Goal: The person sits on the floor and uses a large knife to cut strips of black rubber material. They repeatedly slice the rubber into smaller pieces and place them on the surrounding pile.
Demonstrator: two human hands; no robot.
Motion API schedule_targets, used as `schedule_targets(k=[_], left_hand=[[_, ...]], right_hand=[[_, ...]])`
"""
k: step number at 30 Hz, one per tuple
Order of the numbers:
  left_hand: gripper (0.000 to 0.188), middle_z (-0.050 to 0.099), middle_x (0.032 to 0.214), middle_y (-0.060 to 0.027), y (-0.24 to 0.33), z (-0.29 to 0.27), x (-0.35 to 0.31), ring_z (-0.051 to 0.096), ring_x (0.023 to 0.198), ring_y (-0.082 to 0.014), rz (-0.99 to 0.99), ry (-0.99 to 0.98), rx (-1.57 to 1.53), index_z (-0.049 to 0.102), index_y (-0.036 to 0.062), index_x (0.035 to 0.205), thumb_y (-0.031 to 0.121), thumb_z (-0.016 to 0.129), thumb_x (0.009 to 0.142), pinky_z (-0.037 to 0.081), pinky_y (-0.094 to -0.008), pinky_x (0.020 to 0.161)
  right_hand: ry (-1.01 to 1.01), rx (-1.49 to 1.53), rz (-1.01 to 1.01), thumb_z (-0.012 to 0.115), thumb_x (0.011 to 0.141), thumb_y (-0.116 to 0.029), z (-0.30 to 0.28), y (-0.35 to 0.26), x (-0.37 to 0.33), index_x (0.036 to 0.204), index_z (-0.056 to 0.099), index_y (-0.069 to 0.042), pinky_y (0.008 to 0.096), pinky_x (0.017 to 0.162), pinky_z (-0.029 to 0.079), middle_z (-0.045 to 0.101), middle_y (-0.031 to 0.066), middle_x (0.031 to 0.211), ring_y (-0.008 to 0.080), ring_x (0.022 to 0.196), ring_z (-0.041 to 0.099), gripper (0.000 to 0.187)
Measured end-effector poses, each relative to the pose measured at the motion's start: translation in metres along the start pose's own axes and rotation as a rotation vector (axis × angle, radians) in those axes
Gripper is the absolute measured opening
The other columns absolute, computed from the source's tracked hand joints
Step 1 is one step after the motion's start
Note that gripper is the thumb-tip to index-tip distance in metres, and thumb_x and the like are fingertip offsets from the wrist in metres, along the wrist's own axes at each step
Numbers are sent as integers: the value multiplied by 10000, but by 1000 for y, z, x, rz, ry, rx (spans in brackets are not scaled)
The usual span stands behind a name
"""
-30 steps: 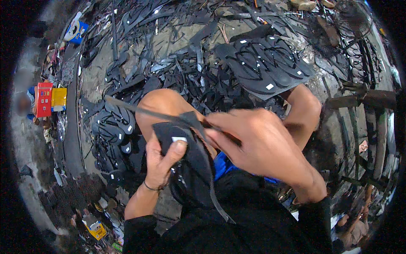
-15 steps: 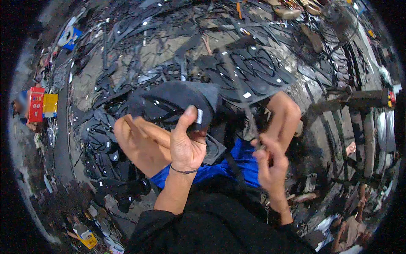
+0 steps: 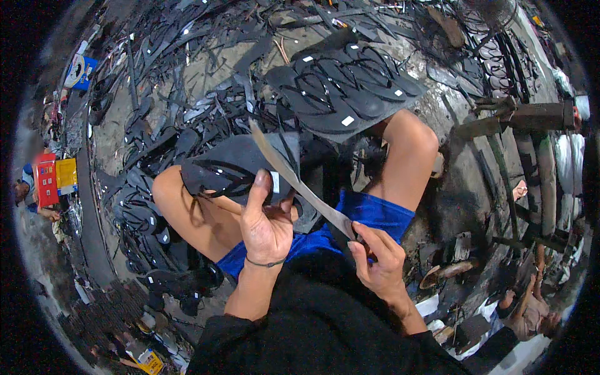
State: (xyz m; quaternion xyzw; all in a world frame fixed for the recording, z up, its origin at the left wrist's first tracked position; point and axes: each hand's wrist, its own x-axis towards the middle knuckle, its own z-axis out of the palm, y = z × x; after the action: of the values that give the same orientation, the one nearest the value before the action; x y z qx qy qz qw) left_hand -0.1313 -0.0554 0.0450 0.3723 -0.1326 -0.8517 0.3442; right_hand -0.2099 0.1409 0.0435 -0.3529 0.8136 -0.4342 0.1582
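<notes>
My left hand (image 3: pixel 265 234) grips a black flip-flop (image 3: pixel 215 172) by its heel end, thumb on top beside a small white label. Its strap faces up, and a grey-black sheet of sole rubber (image 3: pixel 275 147) spreads out past the sole's far edge. In my right hand (image 3: pixel 380 259) is a long curved knife (image 3: pixel 294 181), held at its near end with the handle mostly hidden by the fingers. The blade slants up and left, passing over the rubber's right side with its tip beyond it. I cannot tell whether blade and rubber touch.
Past my right knee lies a sheet of joined black flip-flops (image 3: pixel 347 103) with white labels. Black rubber offcuts (image 3: pixel 219 103) litter the ground ahead. More flip-flops (image 3: pixel 140 212) are heaped left of my left leg. A wooden beam (image 3: pixel 525 119) stands at the right; other people sit farther off.
The knife has swung left, from upright between my knees to a slant over the rubber. My right hand has moved slightly left and down. The flip-flop has shifted a little left and down.
</notes>
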Motion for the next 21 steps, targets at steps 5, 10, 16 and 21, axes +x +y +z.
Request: schedule_targets(k=[5, 10, 16, 21], left_hand=[[281, 673, 1175, -91, -5, -42, -22, 674, 1040, -198, -5, -19, 76, 600, 37, 1236, 124, 602, 968, 609, -308, 796], [414, 649, 1212, -101, -4, -78, -52, 656, 1091, -224, -13, -48, 170, 542, 29, 1319, 60, 611, 912, 560, -399, 949], [547, 653, 1202, -92, 3, -123, -90, 645, 1099, -224, -164, -110, 479, 523, 9, 1334, -68, 672, 814, 496, -396, 1006], [709, 626, 1253, -87, 56, -126, -80, 571, 1183, -183, -546, -645, 1151, 513, -10, 1343, 33, 858, 725, 446, -357, 1024]], right_hand=[[-118, 9, 74, 767, 851, -164, -8, -21, 8, 1102, 715, -56, 334, 643, 562, 718, 121, 908, 247, 710, 685, 278], [-268, 83, 139, 743, 873, -200, 2, -38, 22, 1100, 709, -55, 344, 623, 558, 705, 128, 869, 277, 668, 683, 272], [-437, 41, -3, 690, 916, -191, 54, -28, 50, 1128, 676, -19, 357, 641, 553, 692, 134, 820, 257, 684, 690, 274], [-485, 615, 278, 729, 909, -294, 68, -27, 90, 1048, 667, 17, 322, 685, 518, 679, 107, 799, 113, 739, 601, 347]])
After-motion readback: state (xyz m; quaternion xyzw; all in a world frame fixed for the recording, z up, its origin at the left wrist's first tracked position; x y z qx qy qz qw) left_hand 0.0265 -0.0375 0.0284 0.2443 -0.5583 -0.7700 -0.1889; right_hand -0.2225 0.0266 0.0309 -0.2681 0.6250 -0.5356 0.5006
